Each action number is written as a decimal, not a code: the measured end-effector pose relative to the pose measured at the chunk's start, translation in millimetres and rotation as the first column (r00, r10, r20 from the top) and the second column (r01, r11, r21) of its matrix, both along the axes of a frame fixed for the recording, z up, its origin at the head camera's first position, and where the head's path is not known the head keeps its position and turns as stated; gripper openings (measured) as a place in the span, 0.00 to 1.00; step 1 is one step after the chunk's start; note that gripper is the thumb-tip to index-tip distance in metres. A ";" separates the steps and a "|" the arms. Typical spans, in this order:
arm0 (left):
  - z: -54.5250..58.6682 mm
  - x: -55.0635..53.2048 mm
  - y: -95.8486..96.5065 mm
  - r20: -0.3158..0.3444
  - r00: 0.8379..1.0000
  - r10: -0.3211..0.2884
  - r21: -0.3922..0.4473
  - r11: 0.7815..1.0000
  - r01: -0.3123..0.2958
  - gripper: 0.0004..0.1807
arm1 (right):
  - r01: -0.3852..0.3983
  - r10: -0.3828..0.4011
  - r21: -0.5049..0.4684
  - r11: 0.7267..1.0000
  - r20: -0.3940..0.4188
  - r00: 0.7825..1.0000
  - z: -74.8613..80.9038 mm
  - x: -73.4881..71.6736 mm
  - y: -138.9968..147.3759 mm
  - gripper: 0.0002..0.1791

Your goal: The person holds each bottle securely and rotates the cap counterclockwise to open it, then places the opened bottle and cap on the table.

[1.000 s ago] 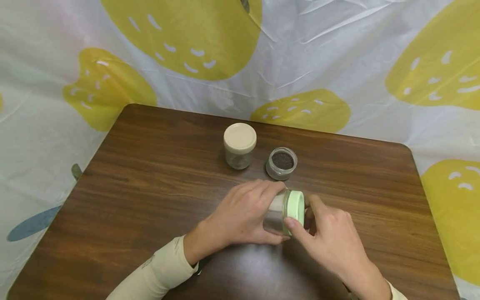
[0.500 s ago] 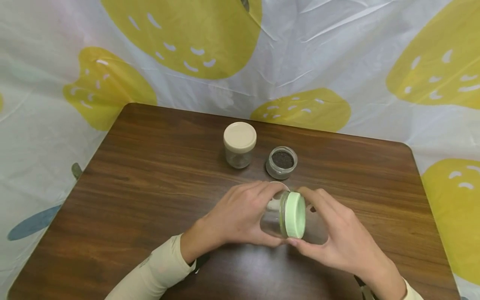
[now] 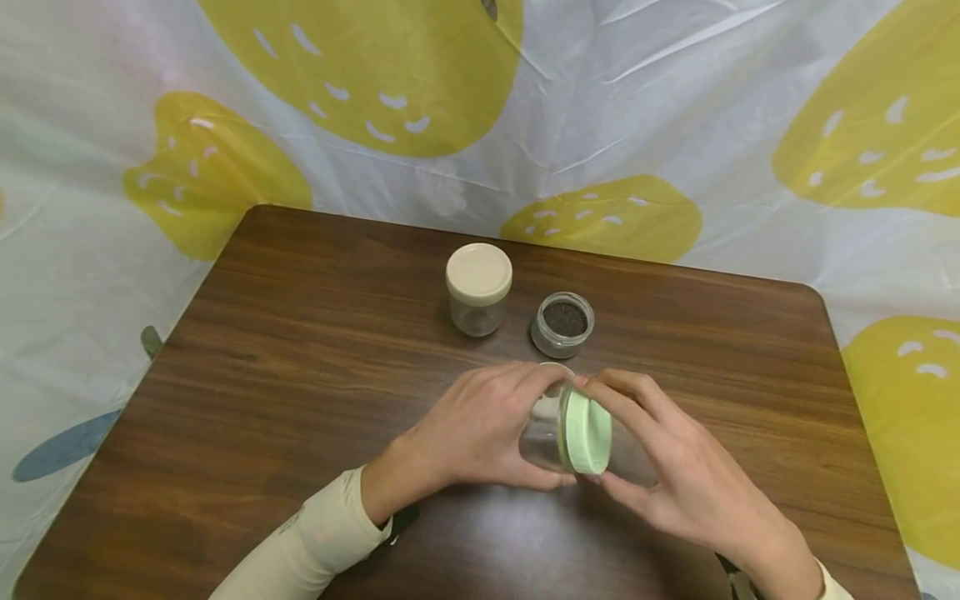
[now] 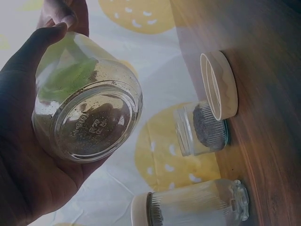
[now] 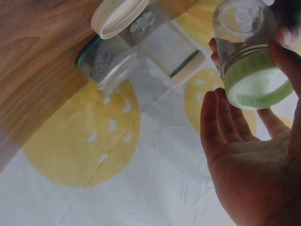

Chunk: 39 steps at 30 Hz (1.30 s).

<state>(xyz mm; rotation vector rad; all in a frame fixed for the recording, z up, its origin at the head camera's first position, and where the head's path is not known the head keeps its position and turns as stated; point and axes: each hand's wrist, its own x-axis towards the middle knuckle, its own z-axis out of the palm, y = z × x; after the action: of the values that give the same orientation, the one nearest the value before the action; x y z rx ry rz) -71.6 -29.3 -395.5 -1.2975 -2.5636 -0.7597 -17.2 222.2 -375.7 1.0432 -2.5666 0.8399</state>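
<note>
Brown wood grain covers the tabletop (image 3: 300, 333), with a white curtain (image 3: 637, 83) printed in yellow behind its far edge. A jar with a cream lid (image 3: 478, 287) stands upright at the far middle. Just to its right and a little nearer is a small open jar (image 3: 557, 345) of dark granules (image 3: 565, 317), close beyond the hands. Nearer still, a loose cream ring-like lid (image 4: 227, 87) lies on the wood, inner side up; from the head view the left hand (image 3: 480, 429) hides most of it, leaving a thin rim.

Between the hands, above the near middle of the table, a clear jar (image 3: 542, 437) is tipped on its side, its green lid (image 3: 577, 433) facing right. Dark specks show at its base. Left fingers wrap the glass from the far side, thumb on the near side, the forearm in a cream sleeve (image 3: 307, 533) coming in from the near left. From the near right, the right hand (image 3: 678, 467) spans the green lid, fingers at its far edge and thumb at its near edge, gripping its rim.
</note>
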 end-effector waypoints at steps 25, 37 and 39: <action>-3.5 -0.8 5.3 -0.017 1.000 -0.007 -0.005 1.000 0.007 0.50 | 0.187 -0.196 0.132 0.973 0.062 0.979 2.5 8.1 3.1 0.50; -10.8 -4.5 14.3 0.019 1.000 0.001 -0.039 0.999 0.000 0.53 | 0.151 -0.165 0.180 0.972 0.064 0.984 9.7 12.5 14.7 0.52; -12.0 -5.3 16.4 0.026 1.000 0.005 -0.042 0.999 -0.004 0.53 | 0.146 -0.155 0.144 0.979 0.055 0.986 9.7 12.8 17.7 0.48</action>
<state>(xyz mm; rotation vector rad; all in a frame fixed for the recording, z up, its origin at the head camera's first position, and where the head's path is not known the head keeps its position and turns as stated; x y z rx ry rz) -76.9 -12.9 -407.5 -1.3016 -2.6158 -0.7298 -4.4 239.8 -366.0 0.8561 -2.7533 0.6754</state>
